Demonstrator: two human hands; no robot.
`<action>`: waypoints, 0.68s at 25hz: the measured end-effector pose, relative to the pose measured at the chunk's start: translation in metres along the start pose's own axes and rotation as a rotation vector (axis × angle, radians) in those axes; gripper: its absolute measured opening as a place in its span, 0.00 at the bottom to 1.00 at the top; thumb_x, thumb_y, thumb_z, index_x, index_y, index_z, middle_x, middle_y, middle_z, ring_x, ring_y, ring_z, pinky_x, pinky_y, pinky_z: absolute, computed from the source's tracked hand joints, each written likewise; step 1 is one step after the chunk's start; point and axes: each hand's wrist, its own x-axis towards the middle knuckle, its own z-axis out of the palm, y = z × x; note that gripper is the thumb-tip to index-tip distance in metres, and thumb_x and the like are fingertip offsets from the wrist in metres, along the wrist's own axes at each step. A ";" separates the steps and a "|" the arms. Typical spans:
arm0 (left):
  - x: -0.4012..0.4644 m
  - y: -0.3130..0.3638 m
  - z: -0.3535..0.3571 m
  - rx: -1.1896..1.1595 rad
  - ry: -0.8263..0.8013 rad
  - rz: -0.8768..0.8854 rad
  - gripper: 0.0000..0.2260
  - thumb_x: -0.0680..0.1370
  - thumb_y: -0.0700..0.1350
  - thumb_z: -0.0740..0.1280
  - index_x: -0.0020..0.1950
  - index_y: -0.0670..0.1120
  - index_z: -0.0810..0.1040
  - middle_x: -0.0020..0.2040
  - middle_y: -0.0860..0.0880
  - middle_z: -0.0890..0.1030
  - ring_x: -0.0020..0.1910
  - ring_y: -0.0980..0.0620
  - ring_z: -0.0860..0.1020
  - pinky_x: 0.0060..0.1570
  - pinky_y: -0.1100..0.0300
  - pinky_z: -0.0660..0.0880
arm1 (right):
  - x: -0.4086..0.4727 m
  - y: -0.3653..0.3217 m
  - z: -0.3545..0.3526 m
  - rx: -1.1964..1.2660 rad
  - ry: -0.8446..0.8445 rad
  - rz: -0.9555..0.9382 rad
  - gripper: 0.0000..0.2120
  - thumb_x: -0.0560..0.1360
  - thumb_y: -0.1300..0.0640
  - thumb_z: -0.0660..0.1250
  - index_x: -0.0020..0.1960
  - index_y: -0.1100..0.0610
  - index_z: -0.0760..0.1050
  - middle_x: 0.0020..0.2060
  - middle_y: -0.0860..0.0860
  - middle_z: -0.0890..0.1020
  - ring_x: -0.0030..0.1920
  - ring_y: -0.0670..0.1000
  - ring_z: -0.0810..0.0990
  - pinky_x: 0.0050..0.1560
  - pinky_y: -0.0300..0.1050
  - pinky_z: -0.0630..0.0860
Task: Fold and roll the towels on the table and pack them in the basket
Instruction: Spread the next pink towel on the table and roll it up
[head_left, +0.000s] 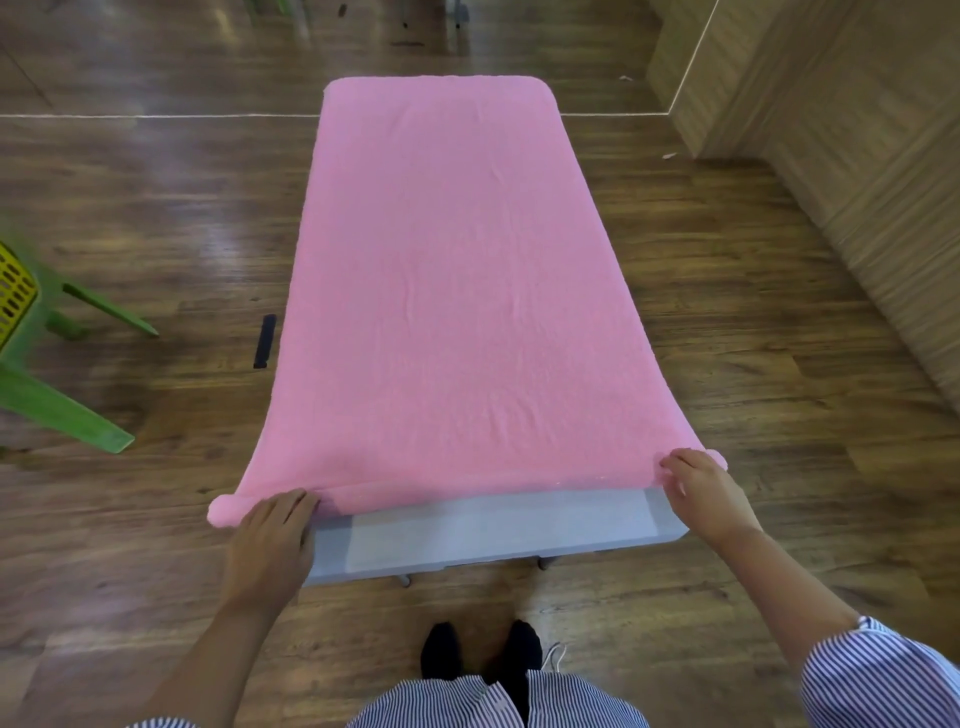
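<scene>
A long pink towel (447, 270) lies flat along a narrow grey table (488, 535), covering nearly all of it. Its near end is turned into a thin roll across the table's width. My left hand (272, 540) rests on the roll's left part with fingers laid forward over it. My right hand (701, 493) sits on the roll's right end, fingers bent onto the cloth. A yellow basket (13, 296) with a slotted wall shows at the far left edge, mostly cut off.
A green plastic chair (57, 410) stands on the wooden floor at the left, with the basket on it. A small dark object (265, 341) lies on the floor beside the table's left side. A wood-panelled wall (841, 130) runs along the right.
</scene>
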 end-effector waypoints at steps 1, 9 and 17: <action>0.001 0.000 0.000 -0.012 0.000 0.003 0.17 0.71 0.44 0.57 0.50 0.39 0.81 0.48 0.43 0.82 0.45 0.41 0.79 0.47 0.48 0.75 | 0.000 -0.002 0.000 0.015 -0.024 0.022 0.17 0.57 0.75 0.73 0.44 0.64 0.80 0.41 0.57 0.81 0.41 0.59 0.80 0.32 0.49 0.78; 0.002 -0.016 0.003 0.017 -0.106 0.067 0.20 0.66 0.38 0.55 0.52 0.42 0.81 0.44 0.46 0.82 0.40 0.42 0.81 0.42 0.49 0.77 | 0.003 0.003 0.001 0.000 -0.112 0.042 0.10 0.63 0.70 0.70 0.39 0.58 0.82 0.30 0.52 0.80 0.36 0.58 0.80 0.34 0.51 0.74; 0.013 -0.010 -0.008 -0.010 0.029 -0.030 0.13 0.76 0.46 0.57 0.46 0.41 0.80 0.44 0.45 0.79 0.42 0.42 0.78 0.38 0.48 0.74 | 0.000 -0.005 -0.009 0.050 -0.090 0.185 0.08 0.65 0.72 0.69 0.44 0.66 0.75 0.40 0.57 0.77 0.41 0.61 0.75 0.37 0.51 0.73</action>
